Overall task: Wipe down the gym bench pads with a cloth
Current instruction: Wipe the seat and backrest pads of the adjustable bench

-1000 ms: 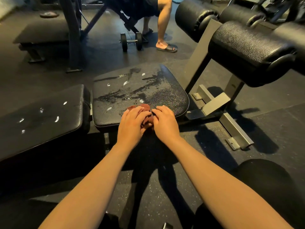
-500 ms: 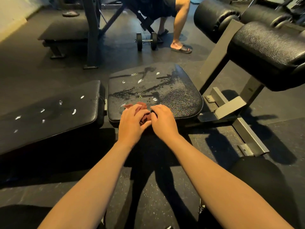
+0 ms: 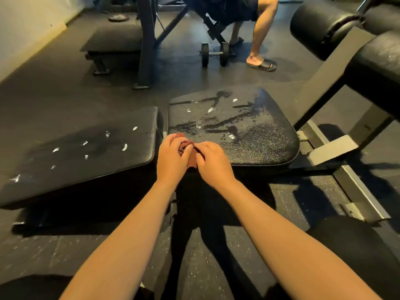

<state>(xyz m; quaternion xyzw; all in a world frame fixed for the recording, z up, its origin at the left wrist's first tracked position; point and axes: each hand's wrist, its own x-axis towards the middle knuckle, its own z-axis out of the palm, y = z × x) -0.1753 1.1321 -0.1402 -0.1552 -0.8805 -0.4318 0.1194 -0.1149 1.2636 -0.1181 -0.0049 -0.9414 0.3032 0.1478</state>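
Gripping a crumpled rust-brown cloth [image 3: 192, 160] at the near-left corner of the black seat pad [image 3: 255, 137]: left hand [image 3: 172, 161] curled over the wad, right hand [image 3: 214, 163] pinching its edge, close together. Long axis seemingly toward the wearer, draping over the pad's front edge. Pebbled vinyl, wet-streaked, white-flecked; similar flecks on the adjoining back pad [image 3: 86, 154]. Speckled rubber floor [image 3: 65, 252] beneath.

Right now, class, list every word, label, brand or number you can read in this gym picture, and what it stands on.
None: no readable text anywhere.
The seat pad, back pad, cloth, dumbbell and sandal carry no lettering.
The white flecks on both pads are marks, not letters.
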